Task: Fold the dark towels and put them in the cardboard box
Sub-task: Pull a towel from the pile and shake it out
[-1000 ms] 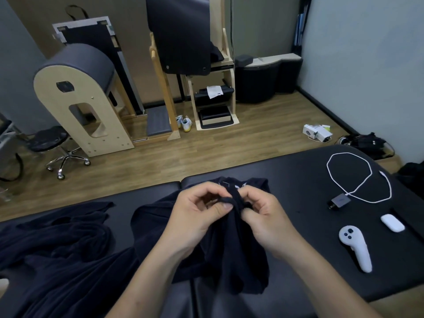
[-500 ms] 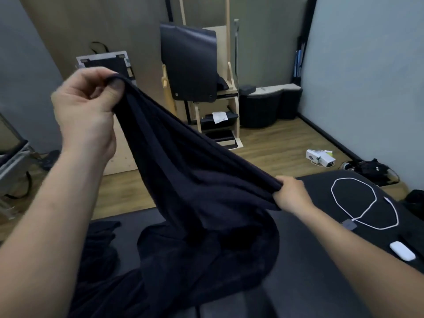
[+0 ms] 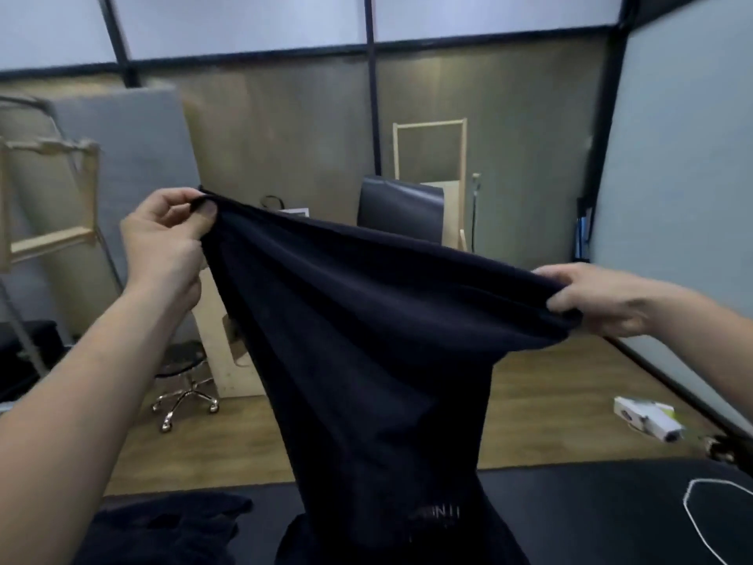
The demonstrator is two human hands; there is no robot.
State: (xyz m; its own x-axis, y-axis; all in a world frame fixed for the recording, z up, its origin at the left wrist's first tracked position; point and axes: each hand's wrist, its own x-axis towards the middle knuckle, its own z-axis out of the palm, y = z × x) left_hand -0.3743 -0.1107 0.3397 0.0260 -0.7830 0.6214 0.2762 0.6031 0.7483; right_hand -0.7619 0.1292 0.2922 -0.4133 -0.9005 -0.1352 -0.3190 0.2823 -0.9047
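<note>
**Dark towel held up, stretched between two hands**

I hold the towel (image 3: 366, 340) in the air in front of me, its top edge pulled into a line that slopes from upper left down to the right. My left hand (image 3: 163, 234) is the higher one and pinches one corner between thumb and curled fingers. My right hand (image 3: 599, 303), lower and well out to the side, has its fingers clenched round the bunched far end of the same edge. Below that edge the cloth hangs in long folds and narrows toward its lower end, which reaches the black table (image 3: 591, 503) at the bottom of the view. Faint lettering shows on the cloth there, too blurred to read.

A second dark towel lies in a heap (image 3: 171, 528) on the table to the lower left, apart from the one I hold. A loop of white cable (image 3: 701, 519) lies on the table at the lower right. Beyond the table, on the wooden floor, a stool (image 3: 183, 385) on castors stands to the left and a small white packet (image 3: 648, 418) lies to the right.
</note>
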